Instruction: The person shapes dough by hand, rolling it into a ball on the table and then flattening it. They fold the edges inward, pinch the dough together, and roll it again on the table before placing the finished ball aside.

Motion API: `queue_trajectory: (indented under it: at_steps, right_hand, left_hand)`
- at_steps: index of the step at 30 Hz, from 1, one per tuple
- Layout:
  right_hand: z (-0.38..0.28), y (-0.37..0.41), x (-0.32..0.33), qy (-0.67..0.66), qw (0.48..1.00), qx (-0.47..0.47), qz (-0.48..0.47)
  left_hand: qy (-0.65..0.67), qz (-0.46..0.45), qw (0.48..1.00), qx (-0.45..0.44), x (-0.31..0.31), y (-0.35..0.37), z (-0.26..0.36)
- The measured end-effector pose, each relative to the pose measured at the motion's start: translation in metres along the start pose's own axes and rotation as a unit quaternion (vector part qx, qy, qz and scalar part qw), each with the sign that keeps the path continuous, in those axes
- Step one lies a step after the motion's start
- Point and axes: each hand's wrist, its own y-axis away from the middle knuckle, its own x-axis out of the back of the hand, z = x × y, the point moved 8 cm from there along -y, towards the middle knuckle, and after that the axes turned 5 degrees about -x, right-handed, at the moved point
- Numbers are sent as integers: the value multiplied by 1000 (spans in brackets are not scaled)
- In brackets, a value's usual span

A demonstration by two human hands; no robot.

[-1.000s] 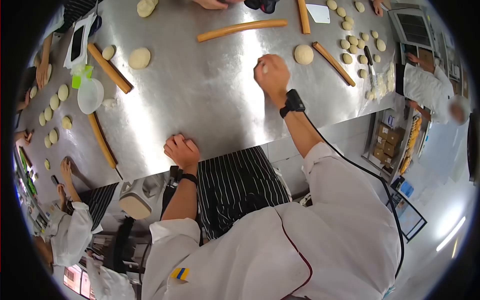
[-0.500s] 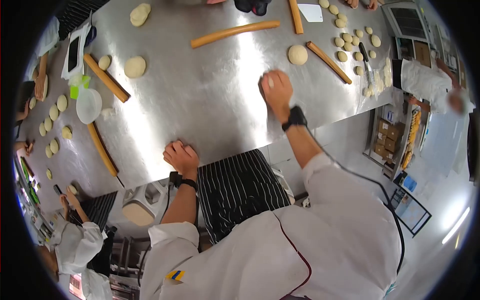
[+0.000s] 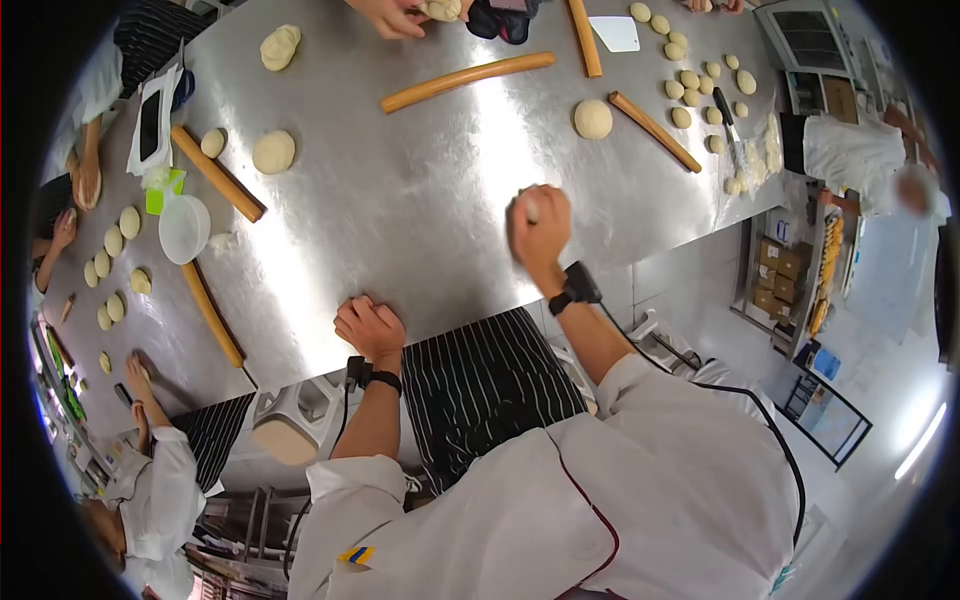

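Note:
My right hand (image 3: 541, 226) is curled over a small dough ball (image 3: 532, 209) on the steel table; only a pale bit of it shows between the fingers. Near the table's front edge my left hand (image 3: 371, 327) rests with its fingers folded under, hiding whatever is beneath them. Beyond my right hand sits a larger round of dough (image 3: 593, 119), beside a wooden rolling pin (image 3: 655, 131). Another rolling pin (image 3: 467, 82) lies across the table ahead of both hands.
Several small dough balls (image 3: 690, 97) stand at the right, near a white scraper (image 3: 615, 33). To the left are a plastic bowl (image 3: 184, 229), more rolling pins (image 3: 216, 174) and dough pieces (image 3: 273, 152). Other people's hands work around the table. A stool (image 3: 295, 420) is below the edge.
My right hand has come back toward me and slightly left, with the dough ball under it. My left hand remains near the edge. Across the table, another person's hands now hold dough.

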Motion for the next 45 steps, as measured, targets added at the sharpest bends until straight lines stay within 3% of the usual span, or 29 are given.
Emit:
queue_trajectory:
  at_steps: [1,3,5,7,9,11,15,17,19,21,24,25,28,31,33,35,39,41,42,43,45]
  right_hand:
    - [-13,7,-4,-11,1000,17,-1]
    - [-29,-13,-41,16,985,146,-88]
    - [-11,-59,-71,10,974,149,-170]
    - [19,-75,-50,17,996,86,-26]
    - [20,-42,-18,49,995,78,-21]
    - [12,-1,-1,15,1000,1,-8]
    - [-37,-27,-61,25,976,181,-115]
    - [-3,-71,-84,26,976,132,-172]
    - [21,-84,-51,51,994,94,-23]
    - [30,-57,-22,50,994,86,-36]
    - [27,0,11,-30,998,-1,-60]
    - [6,11,12,-48,996,1,-80]
    - [-52,17,-28,9,981,159,-108]
    - [-51,-43,-84,103,956,220,-164]
    - [-22,-89,-84,58,981,133,-131]
    - [7,-90,-65,53,988,123,-78]
    - [12,-29,-14,8,994,37,-100]
    - [-6,-5,-18,-51,994,36,-91]
    - [-22,1,-28,-54,989,95,-101]
    - [-35,1,-42,-47,976,167,-130]
    - [-29,-20,-74,-64,963,164,-202]
  left_hand:
    - [6,6,1000,-2,4,3,4]
    - [-1,-3,1000,-5,6,3,5]
    - [-1,8,1000,3,4,2,4]
    - [-5,-4,1000,7,6,7,4]
    - [-5,2,1000,-2,4,-2,2]
    - [5,-14,1000,22,-5,7,-4]
    - [17,-19,999,21,-4,7,-2]
    - [17,-3,1000,22,2,5,4]
    - [19,-14,1000,18,3,4,1]
    - [13,4,1000,10,0,-1,1]
    - [21,-2,999,24,1,4,1]
    - [22,2,999,30,-1,4,0]
    - [16,-6,999,37,-3,8,-4]
    - [13,-8,999,34,-5,4,-4]
    - [21,-21,999,27,-2,7,-2]
    - [15,-20,999,27,-2,8,-2]
    - [9,-7,999,32,-3,7,-3]
    - [15,-10,999,29,-2,6,-3]
    - [21,-12,999,23,-1,6,-1]
    - [19,-13,999,23,0,6,0]
    - [21,-6,1000,23,1,5,0]
